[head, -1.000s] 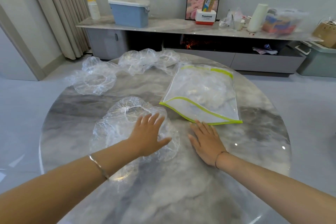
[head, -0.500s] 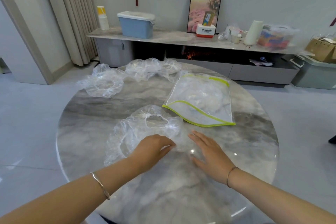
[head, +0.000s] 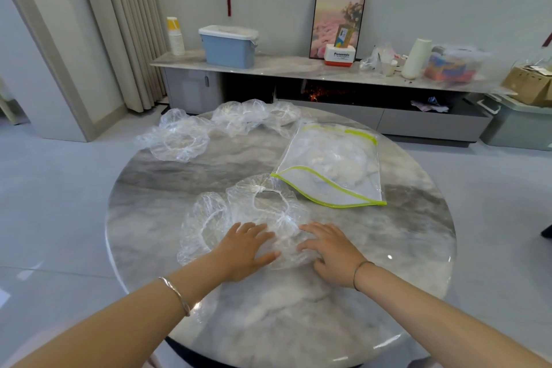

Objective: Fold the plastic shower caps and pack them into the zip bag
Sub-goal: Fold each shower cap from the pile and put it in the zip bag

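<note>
**Both palms down on the nearest shower cap**

Left fingers (head: 254, 230) straight and a little spread, laid flat on the near side of the clear shower cap (head: 263, 203), gripping nothing. Right fingers (head: 313, 228) relaxed too, only slightly bent, touching the cap's right edge without pinching it. Behind them, left hand (head: 245, 251) and right hand (head: 331, 251) palm down, side by side, with a thin bangle on each wrist. Under the cap, a round marble-patterned table (head: 403, 233). Just beyond the cap to the right, close to its far rim, the zip bag (head: 331, 167): lying flat, green-edged, crumpled clear plastic showing through it. At the table's far left, a loose cap (head: 179, 142), and beside it along the far edge, heaped caps (head: 254, 115). Past the table, a long low sideboard (head: 283, 67) with a blue lidded box (head: 228, 46) and a framed picture (head: 339, 21).
</note>
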Demonstrator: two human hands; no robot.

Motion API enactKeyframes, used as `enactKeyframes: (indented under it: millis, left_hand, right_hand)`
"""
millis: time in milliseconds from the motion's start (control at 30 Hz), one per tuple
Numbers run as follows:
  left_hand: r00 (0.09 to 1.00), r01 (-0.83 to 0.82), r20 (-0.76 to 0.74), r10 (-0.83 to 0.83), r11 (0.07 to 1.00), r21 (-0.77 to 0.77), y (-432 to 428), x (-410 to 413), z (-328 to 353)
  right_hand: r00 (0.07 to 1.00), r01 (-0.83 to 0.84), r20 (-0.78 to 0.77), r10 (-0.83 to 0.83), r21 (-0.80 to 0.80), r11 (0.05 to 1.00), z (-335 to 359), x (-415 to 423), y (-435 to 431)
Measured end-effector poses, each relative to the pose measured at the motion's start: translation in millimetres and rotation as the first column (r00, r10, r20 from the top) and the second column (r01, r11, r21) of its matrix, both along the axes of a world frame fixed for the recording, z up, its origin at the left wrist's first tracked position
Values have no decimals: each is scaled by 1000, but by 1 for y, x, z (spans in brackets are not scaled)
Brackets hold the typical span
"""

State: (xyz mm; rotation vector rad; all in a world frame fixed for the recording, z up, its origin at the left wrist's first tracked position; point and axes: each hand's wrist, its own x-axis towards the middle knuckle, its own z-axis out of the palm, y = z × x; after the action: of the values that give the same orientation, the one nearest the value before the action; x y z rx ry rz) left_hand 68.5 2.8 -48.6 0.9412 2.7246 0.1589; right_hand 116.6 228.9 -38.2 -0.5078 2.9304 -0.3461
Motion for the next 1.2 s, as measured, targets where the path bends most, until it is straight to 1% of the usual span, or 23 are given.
enactKeyframes:
  millis: [100,200,267,300,333,400,467,500,567,700,800,867,933,1000,1067,1133,1167,1200]
  left_hand:
    - [998,-38,-47,41,997,66,4,-6,6]
    - [991,-73,-97,97,970,232,7,-16,8]
    - [985,-119,-82,154,937,330,7,-21,10]
    - [982,-147,-60,179,926,349,6,-22,10]
    - [980,-169,-40,193,927,333,6,-23,9]
    - [983,-168,-44,180,964,204,6,-24,7]
    - [984,-167,-50,171,983,82,5,-26,0]
    - [982,-178,-59,181,983,52,4,-27,-2]
    - [970,-217,-99,221,975,53,2,-32,-6]
    - [922,-350,-142,360,932,91,-9,-43,-7]
    - [881,-436,-142,451,891,123,-23,-54,-8]
    - [857,-481,-127,500,863,154,-33,-61,-8]
    - [839,-508,-127,529,845,166,-39,-66,-8]
    - [825,-524,-134,549,832,182,-41,-69,-6]
    - [795,-552,-97,599,781,292,-41,-70,-1]
    - [762,-563,-32,647,686,462,-39,-71,8]
    - [756,-545,-14,654,642,540,-36,-70,14]
    - [763,-515,-7,646,614,598,-33,-68,21]
  right_hand:
    - [1000,9,-10,-10,-45,999,7,-5,-2]
    - [996,49,-69,-58,-129,990,17,-9,-5]
    - [993,73,-77,-87,-172,982,22,-11,-7]
    - [995,69,-58,-80,-171,983,23,-12,-7]
    - [998,51,-26,-55,-145,988,23,-12,-8]
    - [998,-2,59,4,-45,999,18,-12,-10]
    - [988,-21,152,12,57,998,7,-9,-13]
    - [983,-24,186,6,93,995,2,-7,-15]
    - [977,-28,211,1,124,992,-6,-5,-20]
    - [986,-42,163,24,107,993,-7,-16,-37]
    - [986,-79,152,66,78,994,-4,-22,-51]
    - [978,-103,186,89,65,993,-5,-25,-60]
    - [972,-123,210,103,85,989,-11,-27,-66]
    - [974,-129,197,108,95,987,-16,-31,-69]
    - [977,-122,190,102,96,988,-18,-35,-72]
    - [976,-114,195,97,81,990,-17,-36,-74]
    - [980,-93,180,84,42,995,-15,-36,-74]
    - [988,-51,141,57,-40,998,-14,-38,-74]
